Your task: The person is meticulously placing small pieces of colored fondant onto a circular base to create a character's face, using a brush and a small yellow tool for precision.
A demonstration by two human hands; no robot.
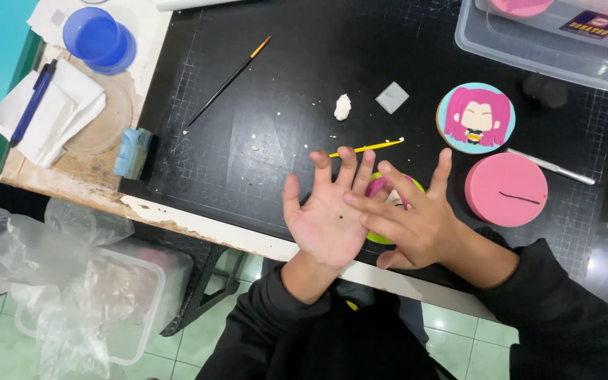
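Observation:
My left hand is palm up with fingers spread over the near edge of the black cutting mat; a tiny dark speck lies on the palm. My right hand is palm down, its fingertips resting on the left palm. Beneath both hands a green-rimmed round piece with pink on it is mostly hidden. A thin yellow tool lies just beyond the fingertips. Neither hand holds anything.
A round disc with a pink-haired figure and a plain pink disc lie at right, a white stick between them. A paintbrush, white clay lump, blue cup, pen and clear tub surround.

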